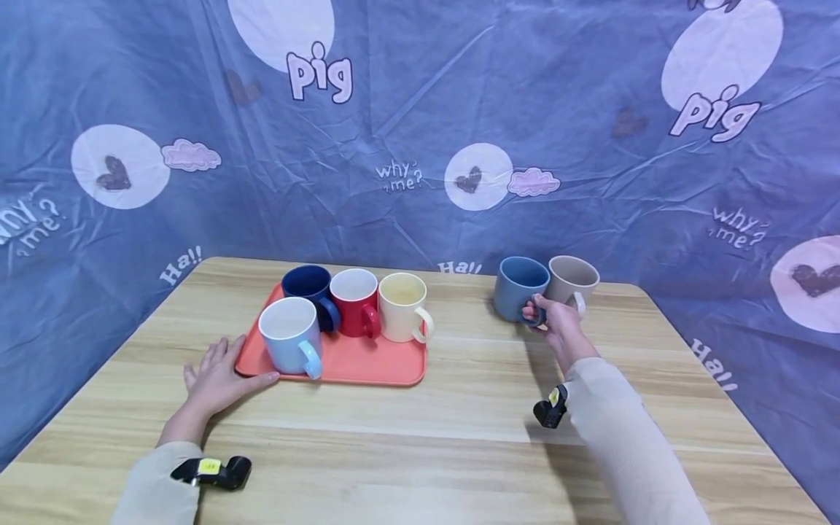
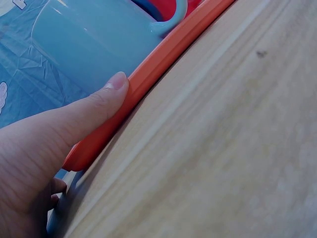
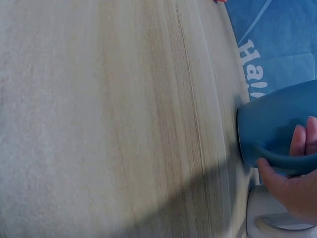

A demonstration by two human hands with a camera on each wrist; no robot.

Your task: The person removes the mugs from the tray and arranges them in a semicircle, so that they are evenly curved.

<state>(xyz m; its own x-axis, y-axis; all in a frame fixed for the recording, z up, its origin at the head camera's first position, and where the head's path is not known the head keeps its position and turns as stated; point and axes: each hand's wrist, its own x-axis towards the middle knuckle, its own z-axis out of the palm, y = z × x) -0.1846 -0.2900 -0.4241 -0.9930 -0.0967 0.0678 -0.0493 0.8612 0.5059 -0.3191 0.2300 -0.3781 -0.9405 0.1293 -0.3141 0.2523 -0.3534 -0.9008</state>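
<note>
At the back right, my right hand [image 1: 556,324] grips the handle of a grey-blue mug [image 1: 512,292], its fingers passing through the loop in the right wrist view. That mug stands upright on the table, close beside a grey-beige mug [image 1: 571,273]. My left hand [image 1: 219,379] lies at the left front corner of a coral-red tray [image 1: 374,364], fingers spread and thumb [image 2: 101,106] against the rim. On the tray stand a light blue mug [image 1: 289,346], a navy mug [image 1: 303,283], a red mug [image 1: 351,310] and a cream mug [image 1: 398,317].
The wooden table [image 1: 394,452] has a pale grain, and its back edge meets a blue printed cloth [image 1: 407,117]. Bare tabletop shows between the tray and the two right-hand mugs. Handles of the cream and light blue mugs point toward the front right.
</note>
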